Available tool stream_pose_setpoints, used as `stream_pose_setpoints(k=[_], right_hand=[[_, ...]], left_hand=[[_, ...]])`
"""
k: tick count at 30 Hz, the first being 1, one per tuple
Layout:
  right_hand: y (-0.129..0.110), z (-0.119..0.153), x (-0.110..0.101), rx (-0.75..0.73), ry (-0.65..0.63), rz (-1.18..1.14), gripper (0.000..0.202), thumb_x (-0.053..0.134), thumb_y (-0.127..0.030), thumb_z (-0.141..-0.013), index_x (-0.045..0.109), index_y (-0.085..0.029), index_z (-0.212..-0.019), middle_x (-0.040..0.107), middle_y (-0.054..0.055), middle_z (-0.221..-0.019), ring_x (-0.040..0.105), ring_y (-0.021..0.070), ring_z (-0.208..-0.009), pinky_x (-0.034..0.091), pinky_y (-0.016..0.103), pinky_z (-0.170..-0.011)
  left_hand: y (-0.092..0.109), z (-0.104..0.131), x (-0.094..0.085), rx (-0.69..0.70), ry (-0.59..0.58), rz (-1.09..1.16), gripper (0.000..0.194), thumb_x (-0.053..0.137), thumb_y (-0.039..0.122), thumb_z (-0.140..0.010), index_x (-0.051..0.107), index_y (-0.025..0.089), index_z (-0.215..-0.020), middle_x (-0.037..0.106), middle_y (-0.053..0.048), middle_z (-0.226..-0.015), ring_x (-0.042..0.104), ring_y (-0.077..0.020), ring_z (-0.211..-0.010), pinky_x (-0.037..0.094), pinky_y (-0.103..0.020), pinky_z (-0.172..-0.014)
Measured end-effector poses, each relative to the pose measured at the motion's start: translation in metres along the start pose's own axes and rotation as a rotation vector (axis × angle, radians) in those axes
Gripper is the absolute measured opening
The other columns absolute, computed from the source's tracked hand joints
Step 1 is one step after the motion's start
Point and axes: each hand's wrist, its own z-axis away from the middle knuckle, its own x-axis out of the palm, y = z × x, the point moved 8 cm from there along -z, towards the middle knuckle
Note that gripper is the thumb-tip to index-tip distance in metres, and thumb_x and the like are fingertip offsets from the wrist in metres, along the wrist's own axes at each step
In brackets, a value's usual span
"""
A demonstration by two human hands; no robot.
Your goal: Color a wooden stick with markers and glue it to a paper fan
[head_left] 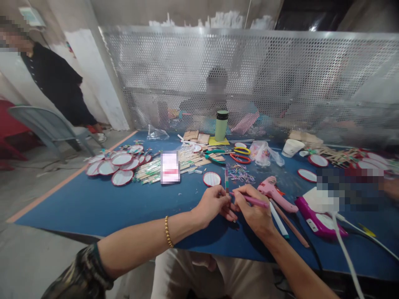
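Note:
My left hand (215, 203) pinches a flat wooden stick (226, 182) upright, with coloured bands including green along it. My right hand (254, 211) grips a pink marker pen (257, 202), its tip close to the stick; the frame does not show clearly whether they touch. Just beyond the left hand lies a round white disc with a red rim (212, 179). Small colourful twisted pieces (240, 173) are scattered past the fingers. To the right of my right hand are a pink glue gun (276, 193) and a white pen (279, 220).
Red-rimmed discs (115, 166) pile up at the left, beside many sticks (149, 170). Pliers (240, 158), a green bottle (221, 126) and a paper cup (292, 148) stand farther back. A purple power strip (321, 220) with cables sits right. A person (59, 79) stands far left.

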Motion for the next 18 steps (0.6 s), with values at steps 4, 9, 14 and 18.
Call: stream_pose_setpoints(k=[4,9,14,18], right_hand=[[0.001,0.003,-0.003,-0.007,0.019,0.003,0.022,0.055,-0.031,-0.091,0.065,-0.021,-0.074,0.066,-0.001,-0.059,0.063,0.0143,-0.049,0.051,0.024,-0.051],[-0.018,0.006,-0.024,-0.198,0.169,0.131,0.013,0.057,-0.025,-0.095,0.069,-0.021,-0.094,0.074,0.002,-0.076,0.068,0.0145,-0.059,0.055,0.026,-0.059],[-0.052,0.020,-0.032,-0.533,0.113,0.369,0.020,0.053,-0.016,-0.099,0.072,-0.021,-0.099,0.075,0.004,-0.084,0.071,0.0161,-0.072,0.054,0.028,-0.070],[-0.042,0.039,-0.038,-0.399,0.005,0.404,0.021,0.056,-0.029,-0.100,0.065,-0.017,-0.114,0.069,0.006,-0.085,0.069,0.0197,-0.079,0.054,0.031,-0.072]], left_hand=[[0.000,-0.002,0.001,0.002,-0.016,0.003,0.029,0.068,0.029,-0.082,0.041,0.019,-0.083,0.068,-0.002,-0.061,0.069,-0.0184,-0.049,0.055,-0.025,-0.046],[0.002,-0.004,-0.004,-0.010,0.021,-0.003,0.023,0.064,0.024,-0.084,0.042,0.018,-0.082,0.067,-0.002,-0.060,0.068,-0.0166,-0.047,0.053,-0.023,-0.045],[0.007,-0.006,-0.007,-0.012,0.036,-0.045,0.020,0.063,0.021,-0.084,0.043,0.018,-0.079,0.068,-0.003,-0.065,0.065,-0.0143,-0.044,0.049,-0.021,-0.040],[0.018,-0.004,-0.015,0.026,0.136,-0.201,0.013,0.061,0.014,-0.084,0.052,0.015,-0.074,0.066,0.000,-0.067,0.057,-0.0071,-0.039,0.038,-0.015,-0.035]])
